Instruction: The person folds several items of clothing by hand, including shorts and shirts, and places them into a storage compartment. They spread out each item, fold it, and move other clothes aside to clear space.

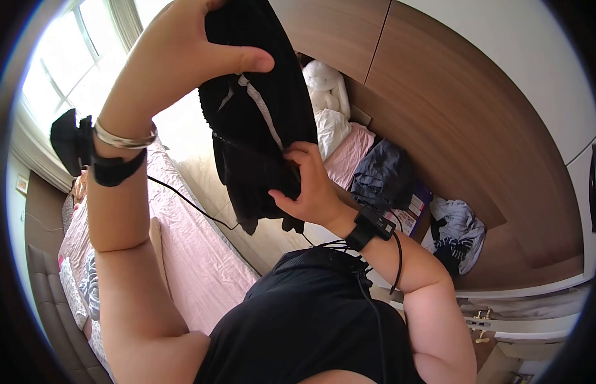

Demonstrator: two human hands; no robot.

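A black garment (259, 121) with a pale grey stripe hangs in front of me, its lower edge loose and its top cut off by the frame. My left hand (202, 48) holds it high up, thumb across the front and the other fingers mostly hidden. Lower down, my right hand (314, 185) grips the garment's right side, with some cloth between thumb and fingers. Both wrists wear black straps with small devices, and a silver bangle (125, 137) circles the left one. The garment's exact kind cannot be made out.
A bed with a pink sheet (189, 243) is on the left, near a bright window (67, 57). On the right, a dark folded cloth (382, 173), pink bedding (350, 153), a white plush toy (326, 86) and a grey garment (461, 230) lie by wooden panels (477, 141). Cables hang around my wrists.
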